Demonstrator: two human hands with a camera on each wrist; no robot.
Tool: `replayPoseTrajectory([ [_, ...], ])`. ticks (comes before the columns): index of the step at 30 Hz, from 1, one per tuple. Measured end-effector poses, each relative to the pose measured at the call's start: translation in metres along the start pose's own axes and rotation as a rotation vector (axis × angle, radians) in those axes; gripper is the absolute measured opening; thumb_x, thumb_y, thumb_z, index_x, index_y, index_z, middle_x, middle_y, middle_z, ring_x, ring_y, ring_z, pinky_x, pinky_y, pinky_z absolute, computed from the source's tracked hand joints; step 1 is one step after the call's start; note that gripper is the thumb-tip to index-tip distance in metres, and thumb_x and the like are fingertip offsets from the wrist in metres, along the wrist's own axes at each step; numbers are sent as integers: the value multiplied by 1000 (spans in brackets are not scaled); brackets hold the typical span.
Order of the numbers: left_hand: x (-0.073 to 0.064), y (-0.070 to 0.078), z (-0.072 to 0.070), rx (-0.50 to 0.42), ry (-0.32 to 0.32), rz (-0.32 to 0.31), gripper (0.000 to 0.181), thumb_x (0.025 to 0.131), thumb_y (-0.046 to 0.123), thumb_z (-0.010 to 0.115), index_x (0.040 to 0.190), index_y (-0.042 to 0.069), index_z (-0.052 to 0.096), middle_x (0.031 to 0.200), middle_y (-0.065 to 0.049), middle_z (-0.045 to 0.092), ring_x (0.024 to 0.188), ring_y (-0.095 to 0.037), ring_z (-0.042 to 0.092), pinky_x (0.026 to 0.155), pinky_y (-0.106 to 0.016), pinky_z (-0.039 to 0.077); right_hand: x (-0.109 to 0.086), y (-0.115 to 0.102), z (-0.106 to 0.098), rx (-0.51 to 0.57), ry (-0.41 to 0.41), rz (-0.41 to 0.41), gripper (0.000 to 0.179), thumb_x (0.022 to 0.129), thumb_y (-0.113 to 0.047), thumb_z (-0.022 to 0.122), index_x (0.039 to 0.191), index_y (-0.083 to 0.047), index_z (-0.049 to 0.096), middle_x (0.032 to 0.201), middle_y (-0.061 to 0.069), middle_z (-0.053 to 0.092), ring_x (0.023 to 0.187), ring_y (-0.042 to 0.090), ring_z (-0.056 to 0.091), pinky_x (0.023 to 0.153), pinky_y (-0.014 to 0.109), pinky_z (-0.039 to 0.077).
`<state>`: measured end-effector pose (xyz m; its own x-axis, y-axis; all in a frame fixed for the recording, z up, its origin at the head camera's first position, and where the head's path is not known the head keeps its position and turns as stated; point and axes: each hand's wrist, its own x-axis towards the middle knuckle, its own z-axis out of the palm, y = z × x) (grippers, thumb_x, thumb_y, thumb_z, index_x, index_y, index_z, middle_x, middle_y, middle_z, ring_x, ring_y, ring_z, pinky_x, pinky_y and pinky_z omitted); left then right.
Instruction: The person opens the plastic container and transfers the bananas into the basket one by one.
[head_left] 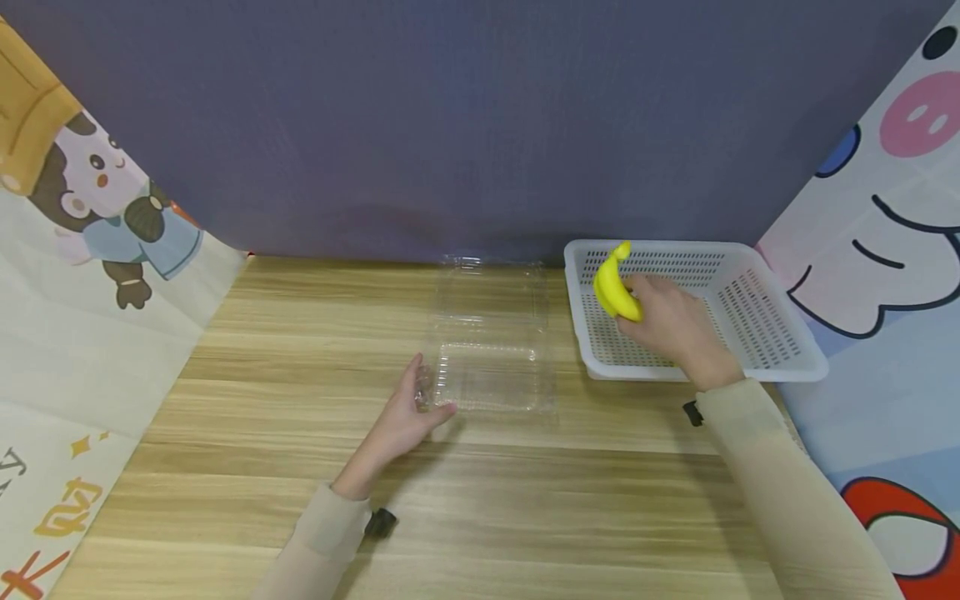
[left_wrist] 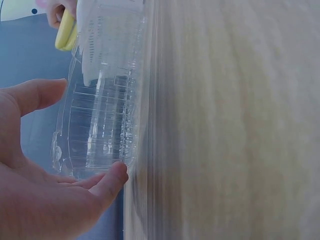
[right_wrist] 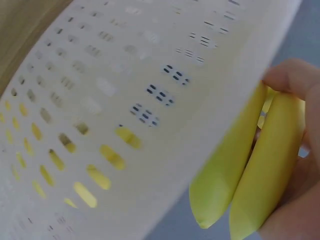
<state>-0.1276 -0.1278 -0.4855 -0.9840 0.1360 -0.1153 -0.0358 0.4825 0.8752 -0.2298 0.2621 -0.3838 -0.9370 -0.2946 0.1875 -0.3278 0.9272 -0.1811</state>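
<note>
My right hand [head_left: 667, 321] grips a small bunch of yellow bananas [head_left: 615, 287] over the left part of a white plastic basket [head_left: 806, 362]. In the right wrist view, two bananas [right_wrist: 267, 165] hang beside the basket's wall, with fingers around their upper part. My left hand [head_left: 401, 425] is at the near left corner of a clear hinged plastic box [head_left: 491, 379], its thumb and forefinger spread. Seen from the left wrist, lower fingertips [left_wrist: 117, 172] touch the box's end, while the thumb is beside its upper edge. The box lies with its lid folded back.
The box and basket stand side by side on a wood-grain table [head_left: 300, 375]. A dark blue-grey panel [head_left: 450, 125] rises right behind them. Printed cloths with cartoon figures flank the table, and the basket's right end is close to the right cloth [head_left: 862, 400].
</note>
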Motion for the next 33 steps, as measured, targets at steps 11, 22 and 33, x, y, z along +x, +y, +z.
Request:
replayPoseTrajectory([
  [11,1,1,-1,6,0,-7,105,81,34,75,153,13,3,151,-16,29,132,-39,37,106,-55,33,1,13,12,-3,-73,43,48,81,-27,68,123,-9,53,84,6,54,68,23,50,52,34,42],
  [22,1,0,0,-7,-5,-7,104,81,34,75,153,13,3,151,-16,29,133,-37,36,107,-54,32,6,18,21,-14,-128,66,49,79,-28,67,122,-10,53,85,6,55,71,23,49,53,35,40],
  [33,0,0,0,-17,-8,-13,105,80,34,76,153,14,3,151,-16,29,133,-37,36,107,-54,33,7,25,33,1,-187,97,52,79,-26,67,125,-9,50,82,5,55,68,21,50,52,32,42],
])
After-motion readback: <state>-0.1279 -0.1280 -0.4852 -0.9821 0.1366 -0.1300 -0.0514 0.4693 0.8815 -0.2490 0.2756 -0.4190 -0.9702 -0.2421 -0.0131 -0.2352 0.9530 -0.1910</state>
